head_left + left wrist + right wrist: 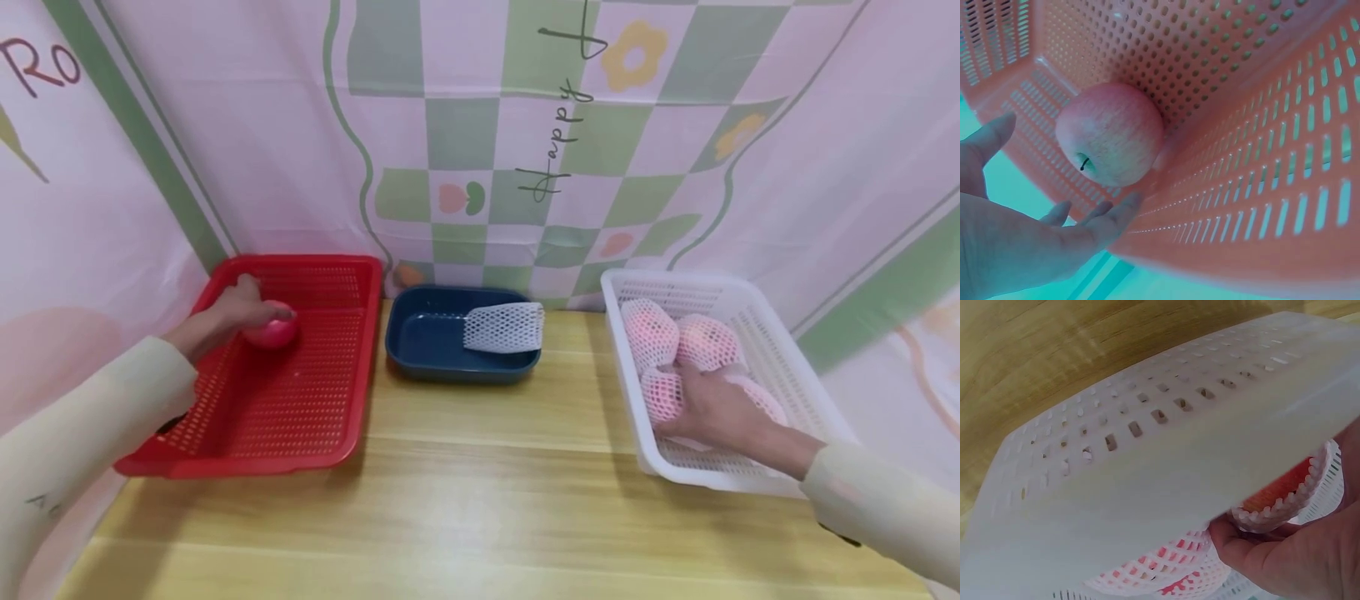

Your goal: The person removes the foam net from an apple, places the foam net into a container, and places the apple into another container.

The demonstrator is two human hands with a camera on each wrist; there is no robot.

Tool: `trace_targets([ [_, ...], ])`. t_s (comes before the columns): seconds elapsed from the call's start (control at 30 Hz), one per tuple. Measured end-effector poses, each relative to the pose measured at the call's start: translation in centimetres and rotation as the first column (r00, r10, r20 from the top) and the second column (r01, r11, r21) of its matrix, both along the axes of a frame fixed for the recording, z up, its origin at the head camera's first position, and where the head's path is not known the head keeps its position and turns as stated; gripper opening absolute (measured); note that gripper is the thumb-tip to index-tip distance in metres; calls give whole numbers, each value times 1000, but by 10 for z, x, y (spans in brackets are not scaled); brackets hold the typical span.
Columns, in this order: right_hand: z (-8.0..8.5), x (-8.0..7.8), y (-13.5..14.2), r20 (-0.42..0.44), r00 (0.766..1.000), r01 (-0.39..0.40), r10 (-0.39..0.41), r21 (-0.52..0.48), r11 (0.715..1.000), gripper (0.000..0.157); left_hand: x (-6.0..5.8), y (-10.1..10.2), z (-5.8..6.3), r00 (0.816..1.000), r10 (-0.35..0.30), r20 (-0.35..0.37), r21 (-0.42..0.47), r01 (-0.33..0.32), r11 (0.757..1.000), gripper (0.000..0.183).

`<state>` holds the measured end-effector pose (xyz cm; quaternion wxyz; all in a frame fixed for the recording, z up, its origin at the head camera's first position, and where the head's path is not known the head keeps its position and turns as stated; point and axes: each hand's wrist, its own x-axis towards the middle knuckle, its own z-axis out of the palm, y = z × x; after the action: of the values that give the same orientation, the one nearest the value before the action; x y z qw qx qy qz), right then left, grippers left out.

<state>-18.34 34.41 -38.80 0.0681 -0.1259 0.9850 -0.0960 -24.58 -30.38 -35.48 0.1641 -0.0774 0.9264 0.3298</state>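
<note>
A bare pink-red apple (270, 335) sits in the red basket (300, 463) on the left. My left hand (238, 307) reaches over it; in the left wrist view that hand (1029, 244) has its thumb and fingers spread beside the apple (1110, 134), with a gap between. On the right, my right hand (723, 417) is inside the white basket (632, 400), its thumb and fingers around an apple in a white foam net (662, 397). The right wrist view shows this netted apple (1277, 495) at the fingers, partly hidden by the basket wall (1147, 487).
Between the baskets stands a dark blue tray (423, 367) with a white foam net sleeve (504, 328) in its right half. Other netted apples (708, 340) lie in the white basket. Everything stands on a wooden table (480, 483), with a printed curtain (465, 133) behind.
</note>
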Motion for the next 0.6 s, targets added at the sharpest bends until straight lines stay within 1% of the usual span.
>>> trace_targets([
  [0.1,3,0,0,19,1000,-4,4,-12,1000,131,2,1,0,999,-4,-39,-14,3,1000,93],
  [0.17,7,-1,0,27,1000,-6,6,-21,1000,131,4,1,1,998,-4,-60,-25,3,1000,91],
  [0.23,11,-2,0,23,1000,-5,5,-15,1000,124,5,0,2,997,-3,-76,-31,1,1000,90],
  [0.37,22,-3,3,35,999,14,-13,-12,1000,97,8,0,6,995,2,-98,-31,-5,1000,90],
  [0.47,31,-3,5,61,998,33,-32,-15,999,88,11,0,9,995,-5,-101,-24,3,1000,91],
  [0.53,37,-3,7,64,997,43,-42,-10,999,92,13,2,11,995,-16,-102,-22,14,1000,91],
  [0.6,43,-3,8,62,997,52,-52,-3,999,100,15,4,13,994,-27,-109,-21,25,999,92],
])
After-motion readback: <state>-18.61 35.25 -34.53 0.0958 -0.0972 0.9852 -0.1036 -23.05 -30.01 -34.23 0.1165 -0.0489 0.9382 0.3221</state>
